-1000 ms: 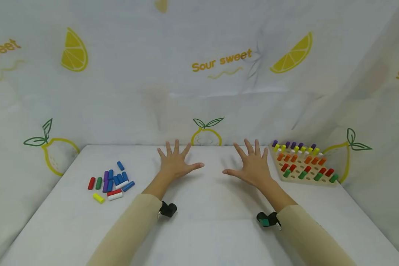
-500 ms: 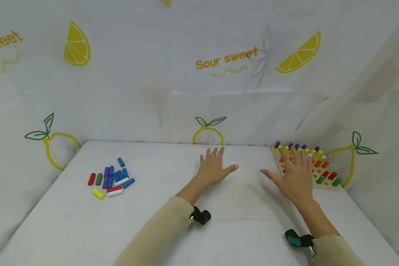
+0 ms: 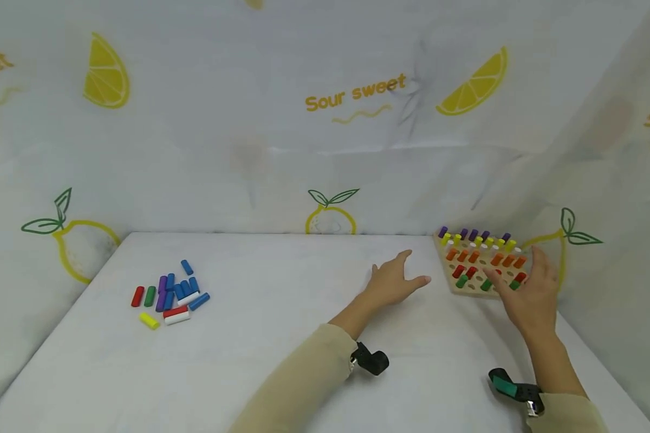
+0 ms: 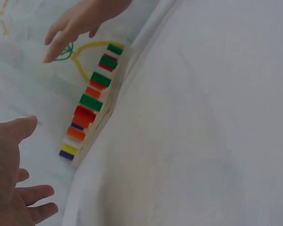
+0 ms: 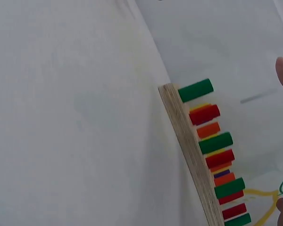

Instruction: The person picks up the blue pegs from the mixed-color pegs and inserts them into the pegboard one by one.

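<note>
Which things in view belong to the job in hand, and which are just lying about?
Likely the job:
pegboard, nearest the right hand
standing pegs in it
loose pegs, untouched but similar in shape and colour

Likely just around:
lemon-print cloth behind
white tabletop
wrist cameras, worn

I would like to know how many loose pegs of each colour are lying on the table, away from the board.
Blue pegs: 7
Purple pegs: 2
Red pegs: 2
White pegs: 2
Green peg: 1
Yellow peg: 1
Total: 15
</note>
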`<action>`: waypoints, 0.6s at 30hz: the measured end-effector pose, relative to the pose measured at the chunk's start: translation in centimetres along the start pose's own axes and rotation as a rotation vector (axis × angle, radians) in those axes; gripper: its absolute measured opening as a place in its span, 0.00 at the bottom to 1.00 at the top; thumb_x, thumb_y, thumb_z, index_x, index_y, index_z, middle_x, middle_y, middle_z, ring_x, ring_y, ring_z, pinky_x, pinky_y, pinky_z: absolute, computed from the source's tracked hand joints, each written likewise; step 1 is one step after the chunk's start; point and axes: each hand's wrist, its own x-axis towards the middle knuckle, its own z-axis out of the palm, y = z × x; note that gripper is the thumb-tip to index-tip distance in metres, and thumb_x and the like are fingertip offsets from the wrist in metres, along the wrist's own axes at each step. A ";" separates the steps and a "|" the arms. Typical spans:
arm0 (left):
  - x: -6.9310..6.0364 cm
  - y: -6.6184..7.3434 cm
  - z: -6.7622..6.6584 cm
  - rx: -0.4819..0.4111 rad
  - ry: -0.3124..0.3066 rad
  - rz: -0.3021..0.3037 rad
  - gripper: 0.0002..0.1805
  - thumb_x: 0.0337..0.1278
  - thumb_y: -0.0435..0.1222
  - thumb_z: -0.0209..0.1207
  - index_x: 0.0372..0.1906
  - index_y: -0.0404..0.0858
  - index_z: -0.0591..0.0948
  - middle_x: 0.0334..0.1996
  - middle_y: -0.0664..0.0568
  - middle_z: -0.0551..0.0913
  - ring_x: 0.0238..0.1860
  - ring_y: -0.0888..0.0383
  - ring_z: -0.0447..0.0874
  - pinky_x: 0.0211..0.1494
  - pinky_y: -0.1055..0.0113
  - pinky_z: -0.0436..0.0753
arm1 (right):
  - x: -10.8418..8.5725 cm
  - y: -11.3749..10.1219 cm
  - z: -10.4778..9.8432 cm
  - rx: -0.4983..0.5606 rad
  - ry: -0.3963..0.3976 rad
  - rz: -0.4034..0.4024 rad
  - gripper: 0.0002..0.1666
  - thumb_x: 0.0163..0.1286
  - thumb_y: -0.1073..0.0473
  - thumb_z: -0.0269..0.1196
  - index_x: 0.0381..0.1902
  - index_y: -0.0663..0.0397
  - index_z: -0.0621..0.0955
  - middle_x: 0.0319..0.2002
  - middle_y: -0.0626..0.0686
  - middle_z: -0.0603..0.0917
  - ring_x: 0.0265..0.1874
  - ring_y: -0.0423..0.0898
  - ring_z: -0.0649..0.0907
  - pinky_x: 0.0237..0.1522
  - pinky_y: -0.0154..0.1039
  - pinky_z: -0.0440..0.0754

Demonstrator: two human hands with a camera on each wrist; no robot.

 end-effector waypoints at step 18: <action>1.6 3.8 7.3 0.021 0.077 0.042 0.38 0.60 0.58 0.64 0.74 0.53 0.69 0.67 0.62 0.78 0.72 0.56 0.74 0.78 0.33 0.54 | -0.8 5.5 0.1 0.084 -0.063 0.360 0.57 0.72 0.36 0.58 0.82 0.53 0.42 0.81 0.67 0.49 0.79 0.68 0.55 0.75 0.69 0.57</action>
